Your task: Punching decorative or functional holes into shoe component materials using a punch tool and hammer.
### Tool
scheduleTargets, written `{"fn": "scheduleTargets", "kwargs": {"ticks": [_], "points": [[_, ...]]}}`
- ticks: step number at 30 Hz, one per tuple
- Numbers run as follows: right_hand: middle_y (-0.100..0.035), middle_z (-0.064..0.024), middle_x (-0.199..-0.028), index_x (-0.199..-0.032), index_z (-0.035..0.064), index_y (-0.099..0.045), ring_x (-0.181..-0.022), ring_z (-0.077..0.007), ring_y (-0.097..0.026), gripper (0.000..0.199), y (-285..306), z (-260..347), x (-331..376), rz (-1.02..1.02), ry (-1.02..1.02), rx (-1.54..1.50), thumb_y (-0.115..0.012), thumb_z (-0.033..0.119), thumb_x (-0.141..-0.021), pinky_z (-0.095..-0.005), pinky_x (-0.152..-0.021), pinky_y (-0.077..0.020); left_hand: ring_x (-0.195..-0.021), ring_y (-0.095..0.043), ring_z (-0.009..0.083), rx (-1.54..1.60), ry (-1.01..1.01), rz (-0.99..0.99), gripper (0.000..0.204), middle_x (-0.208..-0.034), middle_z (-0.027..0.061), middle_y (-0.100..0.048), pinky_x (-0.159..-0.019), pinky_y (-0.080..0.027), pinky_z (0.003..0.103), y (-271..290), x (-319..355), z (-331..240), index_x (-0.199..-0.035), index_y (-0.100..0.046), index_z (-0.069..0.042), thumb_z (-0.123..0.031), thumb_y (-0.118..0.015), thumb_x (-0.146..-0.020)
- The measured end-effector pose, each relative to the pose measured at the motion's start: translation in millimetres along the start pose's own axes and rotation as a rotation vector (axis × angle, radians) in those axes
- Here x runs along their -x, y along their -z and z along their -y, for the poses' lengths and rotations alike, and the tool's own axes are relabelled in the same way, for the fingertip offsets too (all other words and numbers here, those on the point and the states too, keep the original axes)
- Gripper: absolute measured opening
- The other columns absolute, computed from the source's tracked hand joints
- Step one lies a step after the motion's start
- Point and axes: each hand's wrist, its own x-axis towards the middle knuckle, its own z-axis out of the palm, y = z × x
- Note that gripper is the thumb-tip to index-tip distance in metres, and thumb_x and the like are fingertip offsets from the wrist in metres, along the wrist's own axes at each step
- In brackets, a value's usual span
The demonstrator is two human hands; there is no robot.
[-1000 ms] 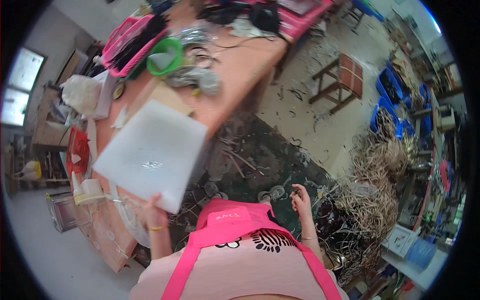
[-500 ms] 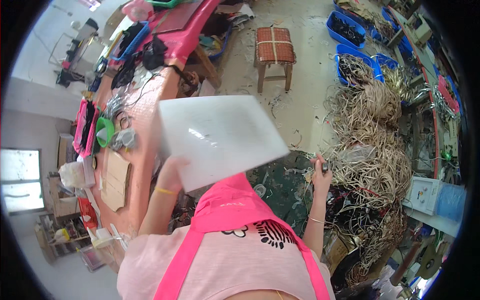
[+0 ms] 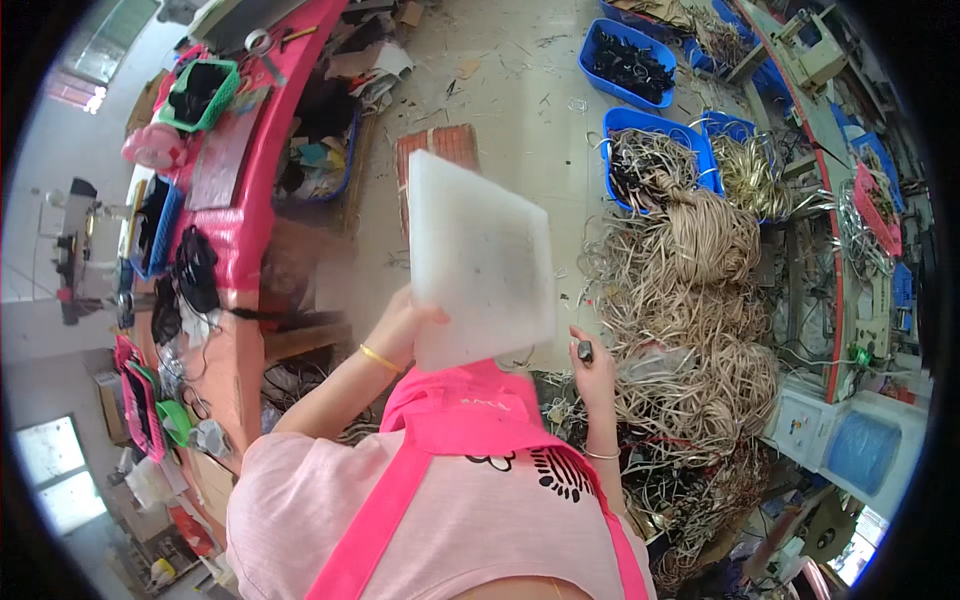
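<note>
A thick, milky-white plastic board (image 3: 485,260) hangs tilted in front of me. My left hand (image 3: 420,318) is closed on its lower left edge, with the thumb on the near face. Lower and to the right, my right hand (image 3: 594,372) is wrapped round a small tool with a dark, blunt end (image 3: 585,350); the rest of it is hidden, so its kind does not show. Beyond the board stands a stool with a red woven seat (image 3: 458,142), partly covered by it.
To the right lie heaps of beige cords (image 3: 700,300), near a blue basket (image 3: 628,62) of black pieces. A workbench (image 3: 220,345) and a pink-covered table (image 3: 240,235) run along the left. A white water dispenser (image 3: 805,415) stands at the right. Scraps litter the floor (image 3: 500,75).
My left hand has swung the white board rightward and tipped it more upright, and it now overlaps the stool. My view has shifted forward and right. The right hand keeps its tool.
</note>
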Motion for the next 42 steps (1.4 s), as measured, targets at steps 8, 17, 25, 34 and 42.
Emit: {"fn": "scheduleTargets", "kwargs": {"ticks": [8,17,25,34,42], "points": [[-0.059,-0.014,-0.106,-0.11,-0.0017,-0.054,-0.1,-0.0204,-0.055,0.029,77.6,-23.5,-188.3,-0.094,-0.264,-0.308,-0.053,0.012,-0.085,-0.029,-0.086,-0.0405,-0.074,-0.056,0.0173,-0.136,-0.113,-0.127,0.035,-0.086,0.0073,-0.056,-0.068,-0.046,0.028,-90.4,-200.4,-152.8,-0.098,-0.052,0.003,0.003,-0.051,-0.063],[-0.038,-0.0159,-0.132,-0.127,0.0027,-0.04,-0.125,-0.0283,-0.032,0.06,93.1,148.4,-570.5,0.473,0.791,-0.147,-0.055,-0.001,-0.069,-0.034,-0.104,-0.0262,-0.082,-0.056,0.0178,0.077,-0.139,-0.225,0.039,-0.09,0.0088,-0.056,-0.072,-0.047,0.029,-178.3,-392.0,-280.8,-0.101,-0.051,0.004,0.004,-0.05,-0.062],[-0.047,-0.0173,-0.123,-0.127,0.0043,-0.041,-0.116,-0.0279,-0.044,0.046,62.8,139.1,-898.5,0.5,0.405,-0.056,-0.045,0.001,-0.082,-0.0321,-0.099,-0.0325,-0.077,-0.056,0.0158,0.15,-0.098,-0.236,0.037,-0.087,0.0074,-0.056,-0.069,-0.046,0.027,-169.5,-600.3,-442.7,-0.099,-0.052,0.003,0.002,-0.052,-0.062],[-0.054,-0.0169,-0.116,-0.122,-0.0039,-0.043,-0.106,-0.0203,-0.053,0.039,65.4,133.3,-1183.0,0.304,0.034,-0.476,-0.045,0.0,-0.084,-0.029,-0.091,-0.0392,-0.077,-0.055,0.015,-0.127,-0.173,-0.306,0.038,-0.087,0.008,-0.056,-0.069,-0.045,0.026,-192.2,-864.9,-667.6,-0.099,-0.05,0.004,0.005,-0.051,-0.061],[-0.049,-0.0174,-0.122,-0.125,0.0095,-0.045,-0.114,-0.0253,-0.048,0.046,79.5,194.8,-1464.0,0.372,0.336,-0.265,-0.048,-0.001,-0.079,-0.0301,-0.093,-0.0367,-0.08,-0.054,0.0169,0.015,-0.169,-0.268,0.04,-0.088,0.0079,-0.056,-0.071,-0.044,0.028,-234.1,-1127.2,-826.7,-0.099,-0.053,0.003,0.002,-0.051,-0.06]]}}
